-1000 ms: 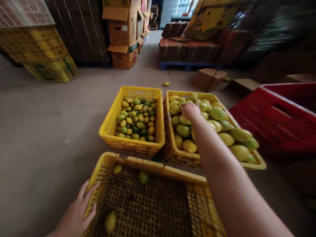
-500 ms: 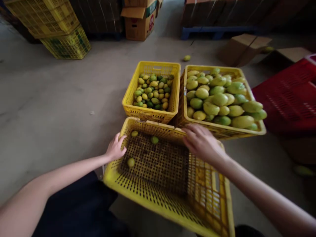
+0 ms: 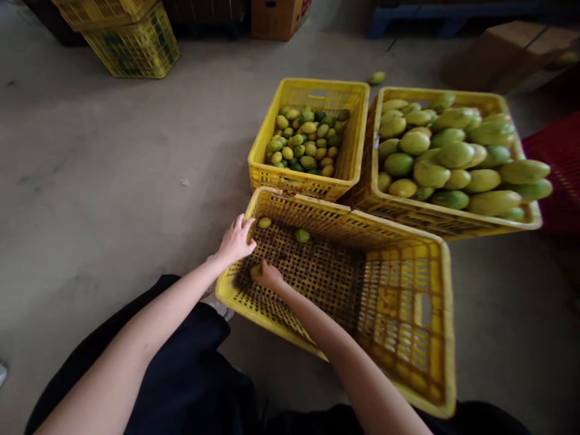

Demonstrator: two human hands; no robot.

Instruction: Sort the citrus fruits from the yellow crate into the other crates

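Note:
A large yellow crate (image 3: 446, 314) stands before me, with three green-yellow fruits inside. My left hand (image 3: 238, 240) is closed over its left rim. Down inside the crate, my right hand (image 3: 269, 275) has its fingers at a fruit (image 3: 256, 270) near the left wall, partly covering it. A yellowish fruit (image 3: 264, 223) lies in the far left corner, and a green fruit (image 3: 302, 235) rests to its right on the crate's perforated floor.
Beyond it stand a yellow crate of small fruits (image 3: 254, 158) and a yellow crate heaped with larger fruits (image 3: 534, 219). A loose fruit (image 3: 377, 77) lies on the floor behind. Stacked crates (image 3: 136, 45), cardboard boxes (image 3: 502, 57) and a red crate (image 3: 555, 166) stand farther out.
My right hand has left the crate's far rim and moved down and left to the fruit inside. My left hand stays on the left rim. The view has shifted.

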